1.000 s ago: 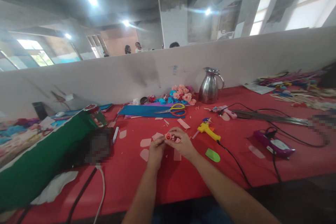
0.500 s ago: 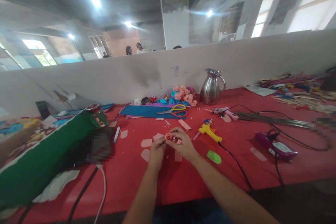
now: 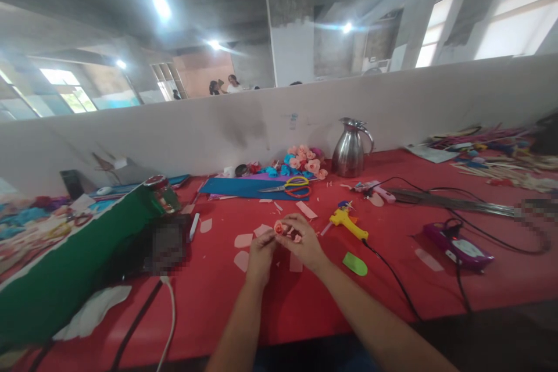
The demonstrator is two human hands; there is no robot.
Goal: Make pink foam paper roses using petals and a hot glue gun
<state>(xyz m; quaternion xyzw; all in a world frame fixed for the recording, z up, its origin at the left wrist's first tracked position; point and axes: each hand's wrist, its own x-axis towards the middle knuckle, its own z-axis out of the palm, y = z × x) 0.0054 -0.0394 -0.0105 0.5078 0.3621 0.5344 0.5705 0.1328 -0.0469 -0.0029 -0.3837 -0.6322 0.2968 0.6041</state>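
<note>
Pink rose is held left of yellow glue gun, clamped in fingertips of left hand and right hand. Scissors are seen beyond glue gun, green piece on its near side.

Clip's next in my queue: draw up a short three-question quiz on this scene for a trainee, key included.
1. What do the left hand and right hand hold between them?
2. True or false: the scissors are in the right hand.
3. What colour is the body of the glue gun? A) green B) yellow C) purple

Key: 1. A pink flower. 2. False; the scissors lie on the blue sheet. 3. B.
</note>
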